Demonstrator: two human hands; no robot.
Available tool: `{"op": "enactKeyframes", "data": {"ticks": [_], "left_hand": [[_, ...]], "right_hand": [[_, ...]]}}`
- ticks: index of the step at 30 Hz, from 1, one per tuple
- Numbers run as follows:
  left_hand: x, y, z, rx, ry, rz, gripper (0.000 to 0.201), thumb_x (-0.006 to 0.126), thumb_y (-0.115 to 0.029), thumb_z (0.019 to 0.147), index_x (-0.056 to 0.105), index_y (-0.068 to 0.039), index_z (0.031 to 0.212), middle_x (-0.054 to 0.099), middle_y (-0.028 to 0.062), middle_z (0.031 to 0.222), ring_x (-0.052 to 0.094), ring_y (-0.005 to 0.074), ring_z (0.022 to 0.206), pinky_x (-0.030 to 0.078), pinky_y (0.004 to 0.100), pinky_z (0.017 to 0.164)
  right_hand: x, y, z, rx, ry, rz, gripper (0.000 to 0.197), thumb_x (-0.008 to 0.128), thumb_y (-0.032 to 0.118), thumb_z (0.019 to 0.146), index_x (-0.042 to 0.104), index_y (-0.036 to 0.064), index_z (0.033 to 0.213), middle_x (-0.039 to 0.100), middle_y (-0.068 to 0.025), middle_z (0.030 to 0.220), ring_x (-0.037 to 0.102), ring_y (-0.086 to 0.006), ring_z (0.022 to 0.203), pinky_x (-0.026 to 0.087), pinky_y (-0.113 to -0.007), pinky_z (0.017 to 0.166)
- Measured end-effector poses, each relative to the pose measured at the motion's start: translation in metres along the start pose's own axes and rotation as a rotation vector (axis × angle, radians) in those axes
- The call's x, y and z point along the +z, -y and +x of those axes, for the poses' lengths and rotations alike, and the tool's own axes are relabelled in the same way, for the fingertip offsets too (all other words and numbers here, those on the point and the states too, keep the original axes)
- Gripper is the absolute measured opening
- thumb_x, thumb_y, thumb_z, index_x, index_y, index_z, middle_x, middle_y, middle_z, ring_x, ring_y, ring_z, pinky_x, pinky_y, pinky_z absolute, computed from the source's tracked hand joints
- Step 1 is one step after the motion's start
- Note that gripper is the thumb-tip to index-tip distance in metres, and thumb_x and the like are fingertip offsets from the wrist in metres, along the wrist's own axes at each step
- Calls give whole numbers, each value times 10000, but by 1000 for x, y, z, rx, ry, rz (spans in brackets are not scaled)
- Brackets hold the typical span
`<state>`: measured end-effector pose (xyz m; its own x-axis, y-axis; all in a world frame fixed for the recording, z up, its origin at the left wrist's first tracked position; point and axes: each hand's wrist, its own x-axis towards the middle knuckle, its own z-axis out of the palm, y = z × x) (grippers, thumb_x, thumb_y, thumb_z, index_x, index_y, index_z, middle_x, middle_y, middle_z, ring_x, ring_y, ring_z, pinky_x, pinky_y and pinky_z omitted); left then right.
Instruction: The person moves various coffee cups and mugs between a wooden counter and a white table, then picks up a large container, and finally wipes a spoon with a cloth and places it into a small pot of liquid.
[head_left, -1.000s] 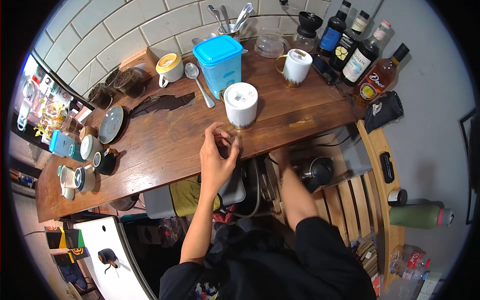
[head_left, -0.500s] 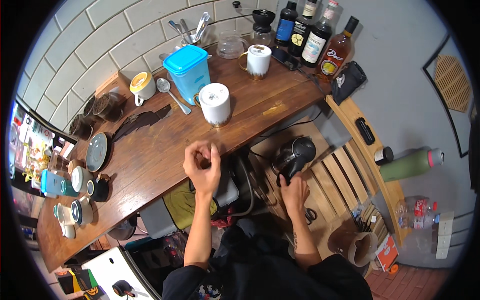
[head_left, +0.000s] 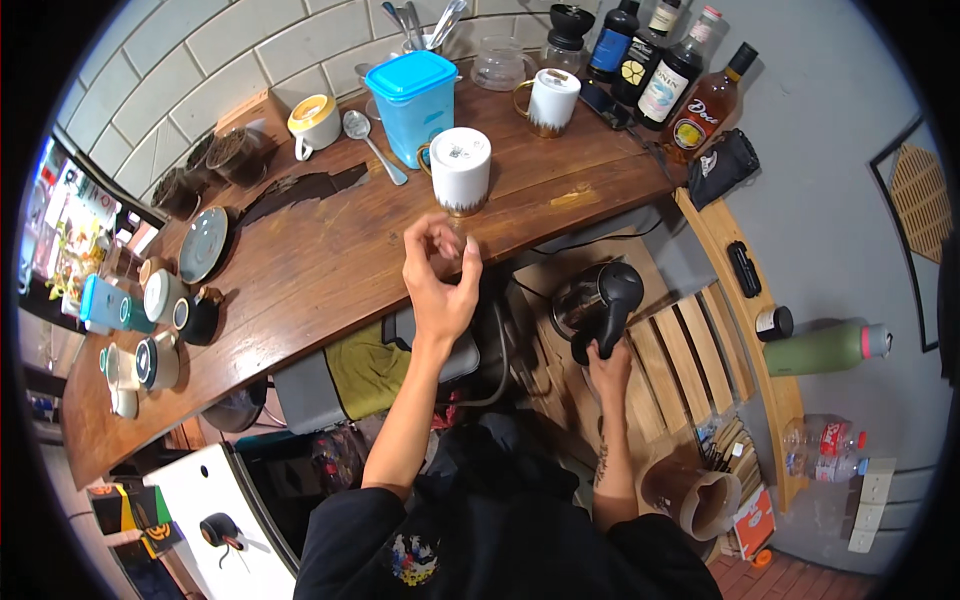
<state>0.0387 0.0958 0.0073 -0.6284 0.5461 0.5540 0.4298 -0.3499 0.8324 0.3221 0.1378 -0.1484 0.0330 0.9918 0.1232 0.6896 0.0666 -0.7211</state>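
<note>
My left hand hovers over the front edge of the wooden counter, fingers curled together with nothing visible in them. Just beyond it stands a white mug with a brown base. Below the counter, my right hand grips the black handle of a glass pot with a black top, held above a slatted wooden rack.
On the counter are a blue lidded container, a spoon, a cup of latte, a second white mug, several bottles and a grey saucer. Small cups crowd the left end. A green flask lies to the right.
My right hand has reached down under the counter and taken hold of the pot's handle. My left hand stays at the counter's edge by the white mug, fingers more curled.
</note>
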Motion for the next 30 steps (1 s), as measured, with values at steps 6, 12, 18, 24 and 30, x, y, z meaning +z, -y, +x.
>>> {"op": "enactKeyframes", "data": {"ticks": [6, 12, 18, 24, 30], "left_hand": [[2, 2, 18, -33, -16, 265, 617, 757, -179, 807, 442, -44, 1320, 481, 86, 1096, 484, 195, 1003, 438, 358, 863], [18, 5, 29, 4, 7, 383, 925, 856, -308, 706, 351, -12, 1421, 375, 223, 1327, 397, 380, 1256, 388, 450, 1040], [31, 14, 53, 67, -26, 403, 957, 873, -291, 687, 339, 15, 1420, 435, 234, 1304, 479, 396, 1216, 453, 449, 987], [25, 1, 85, 16, -14, 685, 770, 832, -376, 686, 498, -181, 1351, 628, 198, 1068, 651, 416, 952, 538, 506, 793], [9, -26, 112, -76, 370, 970, 765, 859, -437, 588, 634, -126, 1250, 697, 196, 1039, 672, 389, 952, 541, 480, 826]], "right_hand": [[-49, -33, 40, -57, 368, -56, 288, 731, 132, 794, 616, 9, 1028, 687, -205, 900, 686, -376, 891, 521, -429, 766], [-62, -75, 81, -123, 458, 97, 198, 732, 71, 742, 603, 28, 886, 645, -115, 776, 650, -244, 736, 504, -370, 700], [-87, -53, 94, -219, 525, -104, 277, 784, 94, 768, 626, -15, 969, 665, -123, 839, 663, -193, 809, 520, -302, 749], [-144, 82, 124, -350, 509, -340, 423, 767, 265, 800, 621, 31, 1121, 663, -203, 1021, 653, -350, 972, 503, -413, 833], [-53, 240, 252, -1058, 143, 90, 480, 752, 209, 808, 570, 76, 1232, 535, -189, 1217, 558, -349, 1099, 463, -429, 920]]}}
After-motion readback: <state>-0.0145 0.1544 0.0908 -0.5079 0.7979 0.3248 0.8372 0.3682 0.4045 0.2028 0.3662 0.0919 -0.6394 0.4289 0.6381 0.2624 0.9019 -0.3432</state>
